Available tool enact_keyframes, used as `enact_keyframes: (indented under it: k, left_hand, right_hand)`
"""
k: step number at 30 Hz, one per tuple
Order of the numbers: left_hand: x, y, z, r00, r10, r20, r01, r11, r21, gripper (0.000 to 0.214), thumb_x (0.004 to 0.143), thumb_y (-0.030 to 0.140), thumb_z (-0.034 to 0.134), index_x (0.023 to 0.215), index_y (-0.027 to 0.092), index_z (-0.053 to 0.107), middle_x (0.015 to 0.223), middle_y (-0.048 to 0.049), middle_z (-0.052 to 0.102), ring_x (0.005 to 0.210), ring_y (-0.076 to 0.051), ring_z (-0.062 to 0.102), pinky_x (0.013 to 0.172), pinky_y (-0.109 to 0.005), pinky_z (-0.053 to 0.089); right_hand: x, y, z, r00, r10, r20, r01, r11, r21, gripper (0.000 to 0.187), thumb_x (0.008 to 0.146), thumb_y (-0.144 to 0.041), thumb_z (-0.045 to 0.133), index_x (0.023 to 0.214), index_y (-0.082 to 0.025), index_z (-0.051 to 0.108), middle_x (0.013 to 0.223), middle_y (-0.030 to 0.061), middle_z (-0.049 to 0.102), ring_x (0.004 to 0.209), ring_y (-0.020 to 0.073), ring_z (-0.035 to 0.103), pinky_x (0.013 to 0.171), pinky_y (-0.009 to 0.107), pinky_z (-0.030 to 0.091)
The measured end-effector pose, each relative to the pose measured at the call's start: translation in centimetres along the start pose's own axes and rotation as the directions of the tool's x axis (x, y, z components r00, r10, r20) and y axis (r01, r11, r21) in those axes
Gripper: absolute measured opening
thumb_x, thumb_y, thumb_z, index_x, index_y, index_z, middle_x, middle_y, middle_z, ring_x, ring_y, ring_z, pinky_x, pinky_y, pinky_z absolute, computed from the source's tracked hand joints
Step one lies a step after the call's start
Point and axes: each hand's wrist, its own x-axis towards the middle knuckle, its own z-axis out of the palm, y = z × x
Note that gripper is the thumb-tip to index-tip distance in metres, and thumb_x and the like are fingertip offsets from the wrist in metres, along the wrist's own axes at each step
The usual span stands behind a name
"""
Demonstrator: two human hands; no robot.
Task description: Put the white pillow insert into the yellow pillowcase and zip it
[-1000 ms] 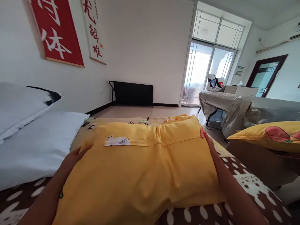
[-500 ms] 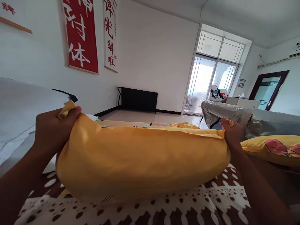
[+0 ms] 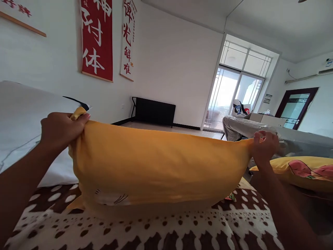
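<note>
A yellow pillow (image 3: 161, 170) in a printed case stands on its long edge on the brown and white spotted bedspread (image 3: 145, 232). My left hand (image 3: 61, 130) is closed on its upper left corner, pinching the fabric. My right hand (image 3: 264, 146) is closed on the upper right corner. The pillow hangs between both hands, with its lower edge resting on the bed.
White pillows (image 3: 23, 121) lie at the left against the wall. A second yellow pillow (image 3: 299, 172) lies at the right. Behind are a covered piece of furniture (image 3: 260, 130), a black rack (image 3: 154, 111), a glass balcony door (image 3: 229, 97) and red wall banners (image 3: 97, 38).
The pillow lay flat under my two open hands a second ago. Both hands then took hold of its far corners and lifted it upright, a little higher now than half a second ago.
</note>
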Motion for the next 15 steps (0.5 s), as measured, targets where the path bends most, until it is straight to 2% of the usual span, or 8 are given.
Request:
enact_keyframes:
  k: [2, 3, 5, 7, 9, 12, 14, 15]
  left_hand:
    - [-0.2, 1.0, -0.1, 0.986, -0.156, 0.058, 0.156, 0.988, 0.006, 0.061, 0.08, 0.048, 0.039, 0.109, 0.0, 0.062, 0.086, -0.015, 0.062, 0.098, -0.035, 0.056, 0.085, -0.045, 0.046]
    - [-0.3, 1.4, 0.0, 0.974, -0.211, 0.081, 0.211, 0.977, 0.005, 0.061, 0.08, 0.048, 0.04, 0.113, 0.001, 0.06, 0.097, -0.0171, 0.062, 0.105, -0.036, 0.054, 0.088, -0.044, 0.045]
    - [-0.2, 1.6, 0.1, 0.96, -0.255, 0.117, 0.257, 0.966, -0.001, 0.061, 0.079, 0.047, 0.043, 0.117, 0.001, 0.058, 0.109, -0.0193, 0.06, 0.111, -0.036, 0.052, 0.091, -0.044, 0.043]
    - [0.0, 1.3, 0.1, 0.957, -0.235, 0.17, 0.238, 0.971, 0.004, 0.062, 0.078, 0.048, 0.046, 0.119, 0.002, 0.056, 0.113, -0.0184, 0.059, 0.11, -0.035, 0.053, 0.091, -0.043, 0.043]
    - [-0.2, 1.1, -0.3, 0.97, -0.171, 0.172, 0.163, 0.985, 0.058, 0.064, 0.078, 0.049, 0.047, 0.123, 0.003, 0.052, 0.115, -0.0182, 0.058, 0.109, -0.035, 0.053, 0.089, -0.046, 0.044]
    - [-2.6, 2.4, -0.9, 0.987, 0.051, -0.154, -0.025, 0.986, 0.167, 0.059, 0.082, 0.041, 0.039, 0.13, 0.006, 0.042, 0.125, -0.0199, 0.051, 0.117, -0.039, 0.046, 0.092, -0.058, 0.037]
    - [-5.5, 4.6, -0.7, 0.879, 0.327, -0.348, -0.282, 0.943, 0.175, 0.051, 0.085, 0.031, 0.031, 0.131, 0.011, 0.042, 0.128, -0.0155, 0.051, 0.121, -0.034, 0.044, 0.099, -0.056, 0.031]
    - [-7.1, 5.9, -0.2, 0.812, 0.484, -0.326, -0.467, 0.874, 0.134, 0.049, 0.086, 0.028, 0.029, 0.128, 0.012, 0.046, 0.122, -0.0129, 0.056, 0.118, -0.028, 0.049, 0.102, -0.049, 0.033]
  right_hand:
    - [-3.2, -4.6, -2.0, 0.935, -0.352, -0.035, 0.353, 0.928, 0.119, 0.036, 0.09, -0.036, 0.039, 0.11, -0.015, 0.06, 0.114, 0.017, 0.061, 0.111, 0.0288, 0.052, 0.096, 0.045, 0.033]
    - [-5.2, -7.1, -2.8, 0.844, -0.536, 0.029, 0.521, 0.832, 0.19, 0.036, 0.092, -0.034, 0.038, 0.117, -0.017, 0.056, 0.118, 0.0138, 0.06, 0.114, 0.0265, 0.051, 0.097, 0.043, 0.033]
    - [-9.0, -11.7, -3.8, 0.564, -0.803, 0.193, 0.728, 0.594, 0.343, 0.041, 0.093, -0.037, 0.038, 0.13, -0.02, 0.046, 0.132, 0.0106, 0.053, 0.123, 0.0245, 0.045, 0.101, 0.041, 0.03]
    - [-11.7, -15.1, -3.6, 0.425, -0.86, 0.281, 0.746, 0.509, 0.428, 0.048, 0.094, -0.043, 0.036, 0.136, -0.02, 0.04, 0.141, 0.0107, 0.044, 0.13, 0.0248, 0.038, 0.102, 0.041, 0.03]
    - [-13.1, -17.0, -2.3, 0.425, -0.841, 0.334, 0.708, 0.539, 0.457, 0.051, 0.094, -0.048, 0.032, 0.136, -0.019, 0.039, 0.142, 0.0122, 0.042, 0.131, 0.0259, 0.036, 0.102, 0.043, 0.03]
    - [-13.5, -18.0, -0.2, 0.466, -0.809, 0.359, 0.654, 0.588, 0.476, 0.053, 0.095, -0.05, 0.028, 0.135, -0.018, 0.042, 0.138, 0.0133, 0.046, 0.129, 0.0271, 0.038, 0.101, 0.045, 0.031]
    - [-13.5, -18.3, 0.7, 0.471, -0.812, 0.346, 0.643, 0.584, 0.496, 0.052, 0.095, -0.049, 0.029, 0.133, -0.016, 0.043, 0.135, 0.0139, 0.049, 0.127, 0.0275, 0.041, 0.101, 0.045, 0.031]
    - [-13.5, -18.4, 0.9, 0.468, -0.816, 0.34, 0.643, 0.578, 0.503, 0.05, 0.096, -0.046, 0.029, 0.132, -0.015, 0.044, 0.133, 0.0142, 0.051, 0.126, 0.0276, 0.042, 0.101, 0.045, 0.031]
